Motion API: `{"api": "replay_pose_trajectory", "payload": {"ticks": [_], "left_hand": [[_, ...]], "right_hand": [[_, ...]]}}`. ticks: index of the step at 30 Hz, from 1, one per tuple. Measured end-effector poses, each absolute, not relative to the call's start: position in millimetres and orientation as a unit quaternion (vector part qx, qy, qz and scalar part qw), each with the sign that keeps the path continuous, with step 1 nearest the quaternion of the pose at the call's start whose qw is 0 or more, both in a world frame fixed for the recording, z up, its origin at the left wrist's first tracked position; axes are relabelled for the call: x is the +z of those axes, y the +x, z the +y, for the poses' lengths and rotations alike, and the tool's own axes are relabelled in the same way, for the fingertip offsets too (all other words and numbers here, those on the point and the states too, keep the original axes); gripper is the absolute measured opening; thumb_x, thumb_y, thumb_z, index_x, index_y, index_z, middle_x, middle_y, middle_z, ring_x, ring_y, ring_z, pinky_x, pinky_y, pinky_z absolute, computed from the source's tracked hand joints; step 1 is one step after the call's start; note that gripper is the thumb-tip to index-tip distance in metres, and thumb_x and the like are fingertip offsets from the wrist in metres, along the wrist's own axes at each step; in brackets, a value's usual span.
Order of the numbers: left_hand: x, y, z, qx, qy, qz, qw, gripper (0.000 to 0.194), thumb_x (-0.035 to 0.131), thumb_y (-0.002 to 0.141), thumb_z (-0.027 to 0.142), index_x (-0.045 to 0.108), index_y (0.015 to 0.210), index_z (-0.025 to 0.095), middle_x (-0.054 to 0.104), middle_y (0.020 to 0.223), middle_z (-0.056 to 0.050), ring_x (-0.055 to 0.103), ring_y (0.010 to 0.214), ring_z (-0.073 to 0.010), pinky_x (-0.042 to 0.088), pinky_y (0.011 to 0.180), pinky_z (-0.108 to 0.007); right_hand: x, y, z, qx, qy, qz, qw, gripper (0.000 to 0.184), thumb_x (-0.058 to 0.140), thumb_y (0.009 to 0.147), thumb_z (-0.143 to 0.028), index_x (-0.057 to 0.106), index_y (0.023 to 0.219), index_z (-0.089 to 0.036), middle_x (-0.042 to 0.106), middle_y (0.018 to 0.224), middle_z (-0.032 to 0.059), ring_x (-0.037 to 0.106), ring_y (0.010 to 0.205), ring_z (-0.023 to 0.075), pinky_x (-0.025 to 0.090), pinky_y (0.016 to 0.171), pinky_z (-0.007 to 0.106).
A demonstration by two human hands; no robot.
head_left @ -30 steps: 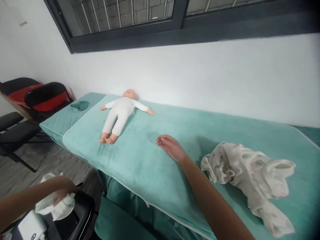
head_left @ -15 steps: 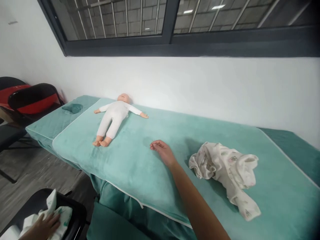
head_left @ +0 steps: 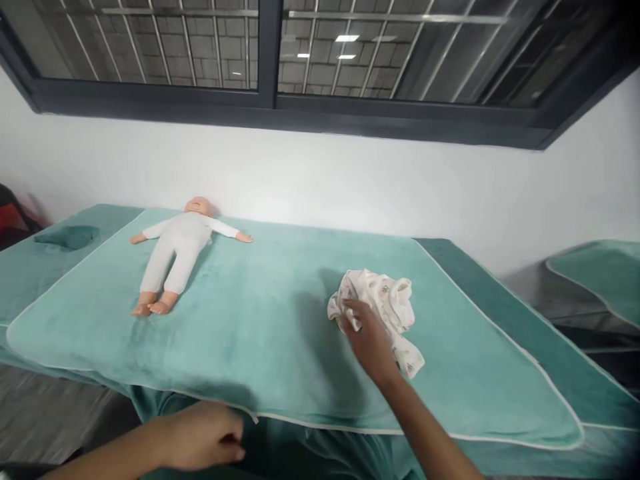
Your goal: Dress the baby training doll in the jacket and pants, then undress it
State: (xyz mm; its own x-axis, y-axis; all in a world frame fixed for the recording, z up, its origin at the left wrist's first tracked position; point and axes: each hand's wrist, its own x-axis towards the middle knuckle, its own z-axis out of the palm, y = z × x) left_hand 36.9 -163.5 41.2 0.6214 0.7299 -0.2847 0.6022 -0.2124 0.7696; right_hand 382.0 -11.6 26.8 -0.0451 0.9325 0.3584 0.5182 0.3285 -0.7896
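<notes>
My right hand (head_left: 369, 339) is over the near left part of a crumpled white baby garment (head_left: 385, 293) with a small print. Its fingers are apart; whether they touch the cloth is hard to tell. My left hand (head_left: 205, 433) hangs by the bed's front edge, fingers loosely curled, with nothing visible in it. A baby doll (head_left: 183, 233) in a white bodysuit lies on its back on the left part of the green bed cover (head_left: 270, 320), arms spread and feet toward me.
A small dark green cushion (head_left: 67, 237) rests at the bed's left end. Behind the bed are a white wall (head_left: 300, 180) and a dark-framed barred window (head_left: 267, 60). Another green-covered surface (head_left: 600, 273) stands at the far right.
The view has swung right. My right hand has moved from the bed's middle to the garment. My left hand has left the white cloth on the chair and come to the bed's edge.
</notes>
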Motion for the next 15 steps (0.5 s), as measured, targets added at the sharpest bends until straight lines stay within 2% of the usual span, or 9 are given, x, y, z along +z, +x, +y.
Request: {"api": "replay_pose_trajectory", "payload": {"ticks": [2, 4, 6, 9, 12, 15], "left_hand": [[45.2, 56.4, -116.3, 0.096, 0.781, 0.407, 0.464, 0.023, 0.064, 0.090, 0.044, 0.074, 0.085, 0.024, 0.069, 0.078, -0.004, 0.061, 0.075, -0.0195, 0.041, 0.069, -0.030], [46.7, 76.0, -67.7, 0.168, 0.755, 0.403, 0.489, 0.030, 0.059, 0.094, 0.047, 0.071, 0.083, 0.021, 0.067, 0.075, -0.003, 0.058, 0.069, -0.0175, 0.040, 0.065, -0.029], [40.4, 97.3, -21.7, 0.272, 0.685, 0.412, 0.536, 0.034, 0.062, 0.092, 0.050, 0.067, 0.078, 0.019, 0.063, 0.068, -0.002, 0.055, 0.062, -0.0153, 0.040, 0.059, -0.028], [20.1, 127.8, 31.1, 0.439, 0.532, 0.398, 0.604, 0.035, 0.076, 0.081, 0.050, 0.064, 0.075, 0.017, 0.064, 0.071, -0.004, 0.056, 0.060, -0.0151, 0.041, 0.054, -0.028], [2.6, 141.8, 55.9, 0.517, 0.463, 0.385, 0.609, 0.037, 0.074, 0.082, 0.051, 0.061, 0.078, 0.017, 0.062, 0.075, -0.003, 0.057, 0.063, -0.0141, 0.042, 0.054, -0.028], [-5.3, 134.0, 61.5, 0.560, 0.421, 0.359, 0.617, 0.036, 0.069, 0.086, 0.052, 0.058, 0.082, 0.018, 0.061, 0.081, -0.003, 0.058, 0.067, -0.0126, 0.048, 0.062, -0.028]], "right_hand": [[36.6, 415.4, -2.4, 0.143, -0.602, -0.686, 0.382, 0.036, 0.058, 0.091, -0.046, 0.061, 0.122, -0.027, 0.064, 0.127, 0.0144, 0.060, 0.116, 0.0347, 0.047, 0.096, 0.053], [42.5, 434.6, 8.0, 0.099, -0.658, -0.678, 0.310, 0.039, 0.057, 0.090, -0.049, 0.061, 0.120, -0.024, 0.063, 0.126, 0.0156, 0.062, 0.109, 0.0335, 0.049, 0.085, 0.047], [45.5, 440.2, 17.6, 0.076, -0.692, -0.671, 0.254, 0.036, 0.057, 0.089, -0.051, 0.063, 0.111, -0.023, 0.065, 0.117, 0.0143, 0.062, 0.100, 0.0305, 0.047, 0.075, 0.040], [50.8, 435.1, 29.3, 0.047, -0.701, -0.678, 0.215, 0.027, 0.058, 0.088, -0.050, 0.059, 0.083, -0.024, 0.065, 0.095, 0.0082, 0.058, 0.085, 0.0251, 0.039, 0.067, 0.034], [64.9, 429.0, 40.0, 0.094, -0.680, -0.680, 0.259, 0.034, 0.060, 0.085, -0.049, 0.047, 0.067, -0.024, 0.055, 0.071, 0.0008, 0.049, 0.069, 0.0195, 0.035, 0.065, 0.033], [92.0, 423.8, 56.1, 0.220, -0.642, -0.624, 0.387, 0.035, 0.066, 0.080, -0.055, 0.051, 0.071, -0.024, 0.048, 0.065, -0.0030, 0.045, 0.065, 0.0171, 0.036, 0.065, 0.032]]}}
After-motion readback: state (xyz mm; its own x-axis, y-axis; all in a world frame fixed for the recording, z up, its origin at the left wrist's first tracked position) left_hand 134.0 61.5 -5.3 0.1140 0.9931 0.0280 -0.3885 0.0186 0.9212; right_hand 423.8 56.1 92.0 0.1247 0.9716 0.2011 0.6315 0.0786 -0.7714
